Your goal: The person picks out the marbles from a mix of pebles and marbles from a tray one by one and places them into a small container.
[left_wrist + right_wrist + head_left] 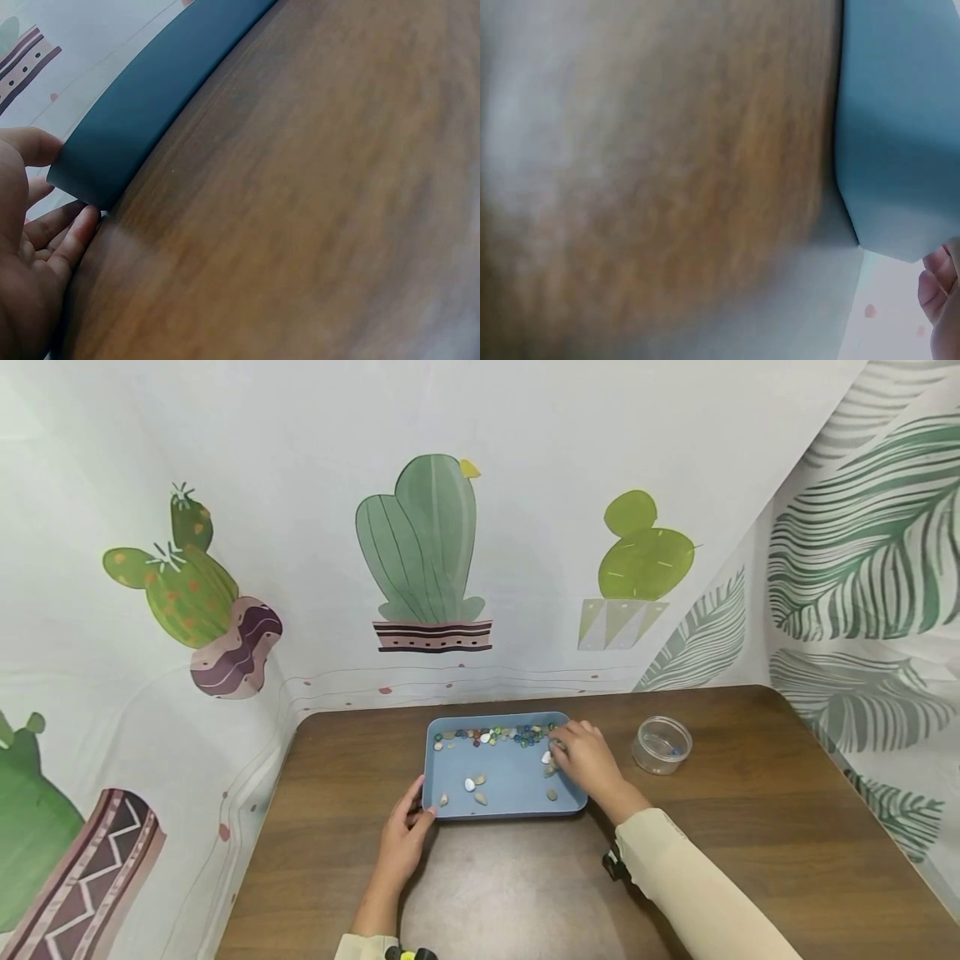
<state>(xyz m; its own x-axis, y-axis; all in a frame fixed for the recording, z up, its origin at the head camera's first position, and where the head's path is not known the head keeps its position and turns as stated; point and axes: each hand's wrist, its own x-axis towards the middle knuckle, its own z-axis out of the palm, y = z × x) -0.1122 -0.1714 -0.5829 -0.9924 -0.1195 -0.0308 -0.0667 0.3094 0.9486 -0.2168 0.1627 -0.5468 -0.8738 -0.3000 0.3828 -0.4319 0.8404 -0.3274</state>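
Observation:
A blue rectangular tray (506,772) lies on the table. Glass marbles (528,735) and small stones line its far side, and pale shells or pebbles (481,798) are scattered nearer. My left hand (402,837) holds the tray's near left corner; in the left wrist view its thumb and fingers (79,236) are on either side of that corner. Over the tray's right side, my right hand (588,762) reaches in with bent fingers, close to a white pebble (547,757). Whether its fingertips pinch a piece is hidden. The right wrist view catches only part of this hand (941,292), beside the tray wall.
A round clear plastic container (662,746) stands right of the tray, with a small blue piece inside. The brown wooden table (517,893) ends at the back against a white cloth (540,527) printed with cacti and leaves.

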